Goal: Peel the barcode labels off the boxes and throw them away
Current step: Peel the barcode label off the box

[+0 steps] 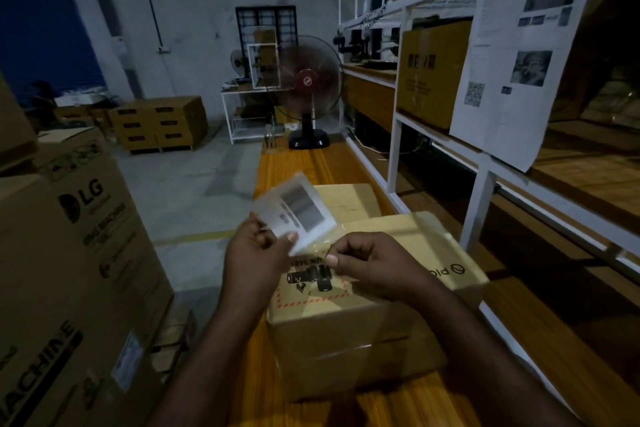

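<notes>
With left hand (256, 253) and right hand (374, 263) both pinching the white paper barcode label (298, 211) mid-frame, best ease its last corner slowly off the brown cardboard box (398, 322).

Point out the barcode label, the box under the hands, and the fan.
barcode label (298, 210), head view, dark barcode print.
cardboard box (426, 236), head view, bare top panel.
pedestal fan (307, 81), head view, red hub.

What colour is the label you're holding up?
The label is white with a dark barcode block; the head view shows it.
</notes>
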`<state>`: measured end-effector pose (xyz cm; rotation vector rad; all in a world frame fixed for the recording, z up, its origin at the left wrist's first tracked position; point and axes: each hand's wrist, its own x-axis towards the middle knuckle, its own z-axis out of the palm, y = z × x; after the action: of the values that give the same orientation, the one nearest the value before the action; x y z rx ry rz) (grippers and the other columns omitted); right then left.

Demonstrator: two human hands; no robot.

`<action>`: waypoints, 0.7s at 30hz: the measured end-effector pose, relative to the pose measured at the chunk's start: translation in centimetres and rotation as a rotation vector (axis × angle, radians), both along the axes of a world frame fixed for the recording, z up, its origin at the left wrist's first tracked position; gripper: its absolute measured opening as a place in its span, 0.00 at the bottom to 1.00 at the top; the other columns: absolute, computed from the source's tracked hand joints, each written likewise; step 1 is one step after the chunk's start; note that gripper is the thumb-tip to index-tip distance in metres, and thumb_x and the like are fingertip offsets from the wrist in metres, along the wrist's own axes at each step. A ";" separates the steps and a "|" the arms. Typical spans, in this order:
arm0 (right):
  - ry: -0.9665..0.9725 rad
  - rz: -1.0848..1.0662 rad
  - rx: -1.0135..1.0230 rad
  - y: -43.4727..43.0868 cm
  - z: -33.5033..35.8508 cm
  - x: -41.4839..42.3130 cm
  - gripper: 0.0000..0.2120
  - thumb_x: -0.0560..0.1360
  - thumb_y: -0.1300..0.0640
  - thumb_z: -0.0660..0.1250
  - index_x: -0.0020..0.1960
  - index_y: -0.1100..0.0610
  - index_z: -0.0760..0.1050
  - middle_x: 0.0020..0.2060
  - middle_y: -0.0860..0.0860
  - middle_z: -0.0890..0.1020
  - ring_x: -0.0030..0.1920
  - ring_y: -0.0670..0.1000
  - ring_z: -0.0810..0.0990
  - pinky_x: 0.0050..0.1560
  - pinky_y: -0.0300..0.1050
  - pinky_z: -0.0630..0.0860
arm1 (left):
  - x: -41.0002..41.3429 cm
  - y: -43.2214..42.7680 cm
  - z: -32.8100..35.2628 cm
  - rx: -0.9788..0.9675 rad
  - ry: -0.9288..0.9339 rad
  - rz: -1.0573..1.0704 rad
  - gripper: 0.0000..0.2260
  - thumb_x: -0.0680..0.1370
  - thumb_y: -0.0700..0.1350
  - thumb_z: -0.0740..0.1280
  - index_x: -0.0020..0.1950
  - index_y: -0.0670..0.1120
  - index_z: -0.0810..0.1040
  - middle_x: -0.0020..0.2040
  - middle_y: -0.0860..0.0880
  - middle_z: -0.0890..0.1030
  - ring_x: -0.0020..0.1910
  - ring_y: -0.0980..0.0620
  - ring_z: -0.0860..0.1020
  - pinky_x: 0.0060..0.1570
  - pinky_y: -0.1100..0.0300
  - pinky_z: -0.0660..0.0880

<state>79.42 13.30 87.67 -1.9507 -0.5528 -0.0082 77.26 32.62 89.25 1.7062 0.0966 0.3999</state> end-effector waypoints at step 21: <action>-0.124 -0.321 -0.737 6.8 2.6 7.2 0.20 0.69 0.36 0.71 0.50 0.51 0.77 0.42 0.48 0.83 0.41 0.50 0.82 0.41 0.48 0.80 | 8.1 -1.4 -0.7 -0.017 0.068 0.267 0.22 0.77 0.38 0.70 0.69 0.47 0.69 0.57 0.46 0.82 0.48 0.50 0.81 0.39 0.60 0.75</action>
<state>86.61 20.09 90.27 -2.7587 -0.3338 -0.1475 85.32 31.27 88.53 1.6950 0.3790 0.5363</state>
